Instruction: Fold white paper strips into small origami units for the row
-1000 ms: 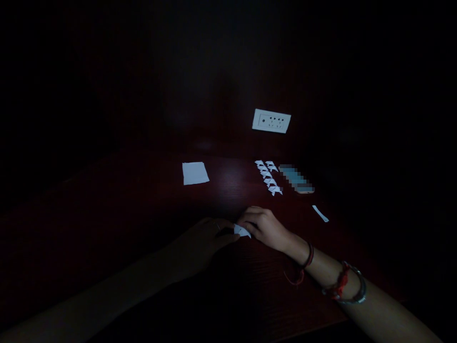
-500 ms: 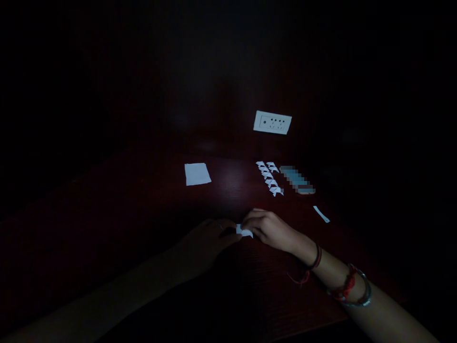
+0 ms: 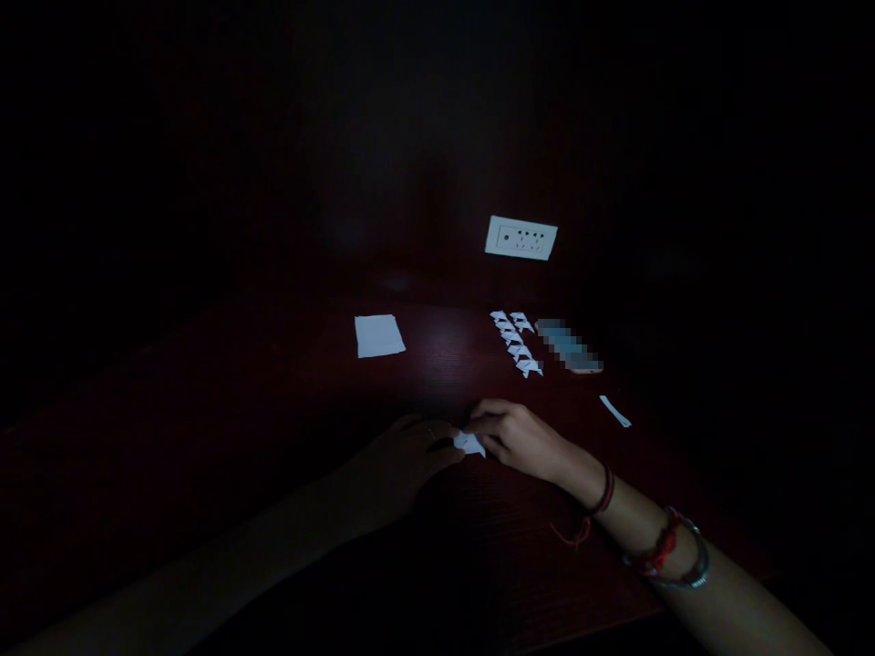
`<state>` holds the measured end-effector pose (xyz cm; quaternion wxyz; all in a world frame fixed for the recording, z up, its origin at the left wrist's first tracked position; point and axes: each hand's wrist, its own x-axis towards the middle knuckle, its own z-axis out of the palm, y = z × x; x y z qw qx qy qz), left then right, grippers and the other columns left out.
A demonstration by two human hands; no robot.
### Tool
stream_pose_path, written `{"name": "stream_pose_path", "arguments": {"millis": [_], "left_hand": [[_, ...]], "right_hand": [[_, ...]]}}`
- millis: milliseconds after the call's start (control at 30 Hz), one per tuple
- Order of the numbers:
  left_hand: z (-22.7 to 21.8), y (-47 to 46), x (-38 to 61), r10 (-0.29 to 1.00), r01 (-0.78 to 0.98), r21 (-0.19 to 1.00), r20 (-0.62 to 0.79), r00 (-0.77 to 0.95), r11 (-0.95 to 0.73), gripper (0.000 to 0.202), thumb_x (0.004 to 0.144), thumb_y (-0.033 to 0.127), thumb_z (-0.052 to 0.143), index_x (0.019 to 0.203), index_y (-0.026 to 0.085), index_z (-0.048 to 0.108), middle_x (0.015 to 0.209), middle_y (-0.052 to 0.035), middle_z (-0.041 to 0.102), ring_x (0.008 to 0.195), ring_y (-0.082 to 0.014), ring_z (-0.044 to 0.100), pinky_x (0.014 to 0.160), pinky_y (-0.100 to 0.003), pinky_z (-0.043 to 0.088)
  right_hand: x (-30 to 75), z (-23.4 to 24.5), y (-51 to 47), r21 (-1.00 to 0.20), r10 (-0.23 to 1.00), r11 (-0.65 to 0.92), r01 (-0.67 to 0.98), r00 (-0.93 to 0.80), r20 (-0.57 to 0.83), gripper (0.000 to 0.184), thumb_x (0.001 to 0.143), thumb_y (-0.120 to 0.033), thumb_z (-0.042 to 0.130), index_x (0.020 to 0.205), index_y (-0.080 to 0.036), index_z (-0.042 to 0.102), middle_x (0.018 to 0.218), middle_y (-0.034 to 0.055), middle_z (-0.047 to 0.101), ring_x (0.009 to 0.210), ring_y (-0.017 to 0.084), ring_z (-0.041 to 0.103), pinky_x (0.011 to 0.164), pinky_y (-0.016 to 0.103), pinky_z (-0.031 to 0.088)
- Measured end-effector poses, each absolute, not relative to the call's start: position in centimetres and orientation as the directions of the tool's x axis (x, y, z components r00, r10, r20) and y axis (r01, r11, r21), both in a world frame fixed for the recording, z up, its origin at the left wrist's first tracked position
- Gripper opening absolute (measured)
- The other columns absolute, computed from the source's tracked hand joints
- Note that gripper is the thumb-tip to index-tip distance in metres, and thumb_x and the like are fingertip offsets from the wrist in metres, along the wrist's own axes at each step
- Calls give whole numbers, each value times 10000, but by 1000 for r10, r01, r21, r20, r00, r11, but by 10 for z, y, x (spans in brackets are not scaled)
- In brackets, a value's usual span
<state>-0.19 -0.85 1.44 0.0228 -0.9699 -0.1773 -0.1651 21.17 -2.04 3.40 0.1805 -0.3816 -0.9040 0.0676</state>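
The scene is very dark, and only the middle of the table catches any light. The person's two hands meet at its near part, over a small white scrap of folded paper that lies on the wood. The right hand comes in from the lower right with its fingers curled, the tips closed on the right side of the scrap. The left hand reaches in from the lower left, palm down, and its fingertips touch the scrap's left edge; in the gloom it cannot be told whether they pinch it or only press it flat. The hands are together, almost touching across the scrap.

The right forearm wears a dark band with a red thread at the wrist, and further up a red cord beside a metal bangle.

Beyond the hands, to the right, a row of small folded pieces lies in a slanted line, with a phone just beside it on the right. A narrow paper strip lies nearer, well apart from the right hand. A flat white sheet sits to the left of the row. On the dark wall behind, a white socket shows
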Motion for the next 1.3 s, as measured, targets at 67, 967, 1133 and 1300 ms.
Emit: {"name": "stream_pose_path", "arguments": {"millis": [67, 967, 1133, 1300], "left_hand": [[16, -9, -1, 344, 357, 16, 316, 884, -934, 423, 742, 36, 395, 1133, 185, 461, 1191, -76, 451, 1057, -222, 407, 875, -398, 305], [15, -14, -8, 428, 394, 167, 362, 828, -904, 430, 752, 31, 432, 1119, 251, 472, 1187, -36, 442, 1041, -202, 427, 857, -382, 351], [18, -13, -12, 378, 330, 187, 392, 839, -925, 520, 720, -19, 388, 1162, 253, 426, 1223, -42, 401, 1073, -198, 398, 861, -387, 360], [31, -14, -9, 410, 317, 279, 406, 816, -907, 528, 703, -35, 349, 1155, 230, 411, 1212, -53, 361, 1066, -187, 394, 848, -347, 384]], "right_hand": [[210, 34, -21, -197, 717, 696, 691, -651, 251, 233, 778, -75, 432, 889, -165, 617, 898, 46, 545, 795, 116, 525, 721, 230, 423], [220, 44, -31, -277, 832, 549, 789, -485, 268, 212, 707, -42, 452, 783, -138, 625, 814, 36, 583, 743, 118, 545, 729, 222, 429], [213, 52, -31, -398, 758, 652, 645, -570, 317, 287, 757, -198, 514, 1039, -161, 555, 969, 52, 553, 882, 136, 517, 794, 262, 414], [202, 53, -32, -387, 773, 634, 670, -573, 274, 451, 687, -283, 614, 1109, -172, 499, 968, 66, 557, 910, 171, 498, 799, 317, 398]]}}
